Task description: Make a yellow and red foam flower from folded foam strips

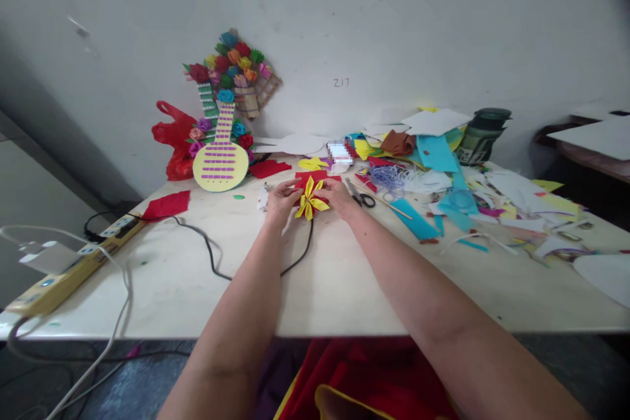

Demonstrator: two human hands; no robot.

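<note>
My left hand (284,203) and my right hand (339,198) hold a flower (310,199) between them, just above the table. It has pointed yellow petals with red showing between them. The fingers of each hand pinch its outer side; the fingertips are partly hidden. Behind the flower lies a red piece (331,177). Right beside my right hand rest black-handled scissors (365,199). A small whitish item (262,198) sits to the left of my left hand, partly covered by it. A black cable (305,251) runs under my left forearm up to below the flower.
A banjo-shaped craft (221,167) and colourful paper flowers (233,59) stand against the wall, near a red plastic bag (178,138). A power strip (73,272) lies along the left edge. Paper scraps (516,203), tangled string (391,178) and a dark bottle (485,136) crowd the right.
</note>
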